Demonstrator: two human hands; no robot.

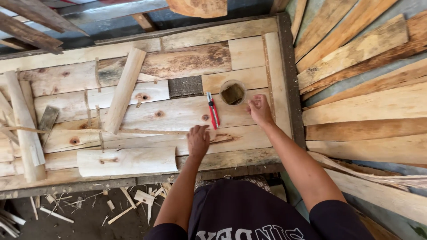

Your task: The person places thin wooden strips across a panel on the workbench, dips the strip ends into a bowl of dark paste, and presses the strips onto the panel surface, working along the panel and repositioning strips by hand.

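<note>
1. Head view: the person's left hand (198, 141) lies palm down on the workbench (249, 158), its fingers spread and resting flat on a pale plank with a dark knot stain just to its right. It grips nothing.
2. The right hand (259, 110) sits further up the bench, beside the right edge strip, with the fingers curled loosely against the wood. Whether anything small is pinched between them cannot be told; no tool is in it.
3. The utility knife (213, 110) lies on the boards between the two hands, nearer the right one but touching neither. It is slim, red with a light blue stripe along its body, and points away from the person, slightly tilted.
4. Just beside the knife's far end and just above the right hand stands a small clear round cup (232, 93). Inside it sits a dark brownish block or mass; what it is cannot be made out.
5. The bench top is a patchwork of pale, knotty boards fitted side by side, with one dark rough patch (185, 86) set among them.
6. A loose narrow slat (124, 90) lies diagonally across the boards, well to the left of the hands, and a broad short board (126, 161) rests near the front edge, left of the left hand.
7. Stacked planks (364, 106) fan out to the right of the bench. Wood offcuts (133, 202) litter the ground below the front edge.
</note>
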